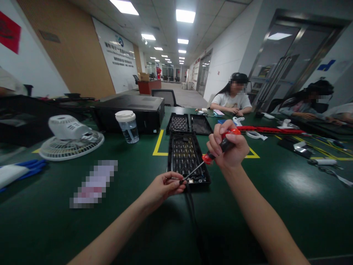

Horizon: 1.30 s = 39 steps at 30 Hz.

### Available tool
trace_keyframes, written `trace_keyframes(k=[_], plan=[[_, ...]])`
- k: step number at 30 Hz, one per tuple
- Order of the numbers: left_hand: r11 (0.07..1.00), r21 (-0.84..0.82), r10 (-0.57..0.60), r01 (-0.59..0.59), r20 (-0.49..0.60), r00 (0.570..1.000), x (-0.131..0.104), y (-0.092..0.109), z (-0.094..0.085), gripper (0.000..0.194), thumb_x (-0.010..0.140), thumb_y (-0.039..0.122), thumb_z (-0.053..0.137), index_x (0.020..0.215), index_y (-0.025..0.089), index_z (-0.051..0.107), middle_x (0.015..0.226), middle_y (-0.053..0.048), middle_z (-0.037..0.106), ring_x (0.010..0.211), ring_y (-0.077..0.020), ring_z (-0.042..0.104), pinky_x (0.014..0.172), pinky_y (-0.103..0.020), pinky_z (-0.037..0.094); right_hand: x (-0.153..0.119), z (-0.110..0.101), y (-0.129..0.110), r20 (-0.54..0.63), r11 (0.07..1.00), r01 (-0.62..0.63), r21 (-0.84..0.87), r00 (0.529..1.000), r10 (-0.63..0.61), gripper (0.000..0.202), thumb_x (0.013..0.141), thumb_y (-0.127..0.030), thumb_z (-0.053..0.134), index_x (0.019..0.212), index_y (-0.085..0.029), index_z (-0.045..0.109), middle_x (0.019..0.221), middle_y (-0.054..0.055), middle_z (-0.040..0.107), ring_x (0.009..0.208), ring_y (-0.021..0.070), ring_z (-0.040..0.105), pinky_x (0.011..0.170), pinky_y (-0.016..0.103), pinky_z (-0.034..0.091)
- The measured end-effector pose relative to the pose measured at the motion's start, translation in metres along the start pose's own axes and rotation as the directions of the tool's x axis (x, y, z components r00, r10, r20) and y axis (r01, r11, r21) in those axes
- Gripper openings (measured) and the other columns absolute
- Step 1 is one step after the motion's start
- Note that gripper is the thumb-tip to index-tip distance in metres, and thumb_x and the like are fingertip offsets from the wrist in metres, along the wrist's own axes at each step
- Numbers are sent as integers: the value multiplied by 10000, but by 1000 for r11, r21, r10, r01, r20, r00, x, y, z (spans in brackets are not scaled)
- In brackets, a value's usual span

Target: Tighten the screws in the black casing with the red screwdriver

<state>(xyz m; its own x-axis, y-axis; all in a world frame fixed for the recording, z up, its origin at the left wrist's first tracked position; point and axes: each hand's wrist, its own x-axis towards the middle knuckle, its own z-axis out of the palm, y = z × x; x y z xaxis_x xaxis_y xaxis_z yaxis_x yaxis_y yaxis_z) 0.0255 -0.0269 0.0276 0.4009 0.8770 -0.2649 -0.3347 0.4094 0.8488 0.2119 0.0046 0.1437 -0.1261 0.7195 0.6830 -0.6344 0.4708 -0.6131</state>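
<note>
I've got my right hand (229,144) wrapped round a red-and-black screwdriver (207,159), left hand (171,184) pinching at its tip, by the black case's near end.

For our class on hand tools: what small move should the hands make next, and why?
Perhaps steady the screwdriver near its tip with the left hand before turning it: that hand is there, and the right hand grips the handle.
</note>
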Motion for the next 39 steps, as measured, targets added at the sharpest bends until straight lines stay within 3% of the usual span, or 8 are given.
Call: trace_keyframes(k=[11, 16, 22, 26, 30, 33, 36, 39], plan=[[999, 43, -15, 13, 44, 999, -3, -1, -2, 322, 693, 176, 710, 991, 132, 597, 915, -75, 682, 825, -126, 653, 746, -233, 533, -1, 5, -2, 40, 1000, -5, -17, 999, 6, 27, 677, -204, 467, 680, -198, 442, 532, -65, 401, 317, 45, 335, 272, 158, 283], [994, 107, -7, 1, 59, 998, -4, 0, -2, 434, 692, 200, 707, 1105, 176, 577, 1109, -98, 630, 870, -147, 647, 778, -280, 530, -2, 6, -3, 3, 999, -17, -42, 1000, 18, 24, 662, -204, 459, 673, -201, 438, 523, -64, 400, 316, 47, 329, 265, 163, 275], [928, 345, 166, -139, -51, 985, -1, 11, -14, 365, 747, 332, 621, 1075, 176, 582, 1032, -80, 643, 833, -135, 615, 749, -285, 508, 1, 0, -2, 26, 999, 8, -50, 1000, -7, 34, 676, -214, 462, 671, -196, 434, 533, -63, 400, 318, 45, 332, 275, 161, 271], [709, 674, 376, -210, -109, 920, 4, 20, -29, 352, 776, 381, 527, 1046, 163, 586, 861, -43, 656, 705, -136, 591, 634, -262, 479, 2, -4, 2, -15, 997, -7, -74, 1000, 5, 26, 668, -210, 453, 674, -199, 430, 527, -65, 401, 322, 47, 332, 280, 163, 271], [390, 913, 519, -118, -112, 848, 4, 24, -36, 336, 807, 372, 457, 1056, 194, 593, 910, -44, 663, 784, -168, 609, 704, -285, 473, 6, -6, 13, -39, 995, -35, -90, 999, 31, 45, 675, -224, 472, 685, -203, 433, 537, -67, 410, 326, 45, 340, 285, 162, 275], [162, 986, 590, -36, -67, 805, 4, 22, -37, 334, 839, 335, 408, 1085, 200, 590, 994, -59, 660, 877, -182, 611, 798, -300, 460, 9, -7, 26, -11, 998, -39, -55, 999, 38, 43, 686, -216, 481, 691, -201, 441, 536, -69, 411, 326, 47, 347, 289, 167, 288], [28, 999, 568, 31, -42, 822, 7, 17, -39, 345, 857, 318, 386, 1107, 198, 591, 1060, -70, 654, 950, -192, 603, 854, -305, 445, 14, -8, 41, 16, 998, -59, -19, 998, 59, 22, 697, -179, 469, 702, -194, 455, 540, -64, 432, 335, 50, 363, 291, 169, 290], [-32, 996, 510, 79, -52, 858, 10, 11, -42, 376, 862, 335, 382, 1151, 194, 577, 1106, -81, 648, 987, -204, 601, 873, -307, 441, 18, -8, 56, 13, 995, -100, -27, 995, 101, 43, 708, -183, 484, 701, -194, 443, 542, -67, 448, 337, 46, 367, 299, 166, 300]])
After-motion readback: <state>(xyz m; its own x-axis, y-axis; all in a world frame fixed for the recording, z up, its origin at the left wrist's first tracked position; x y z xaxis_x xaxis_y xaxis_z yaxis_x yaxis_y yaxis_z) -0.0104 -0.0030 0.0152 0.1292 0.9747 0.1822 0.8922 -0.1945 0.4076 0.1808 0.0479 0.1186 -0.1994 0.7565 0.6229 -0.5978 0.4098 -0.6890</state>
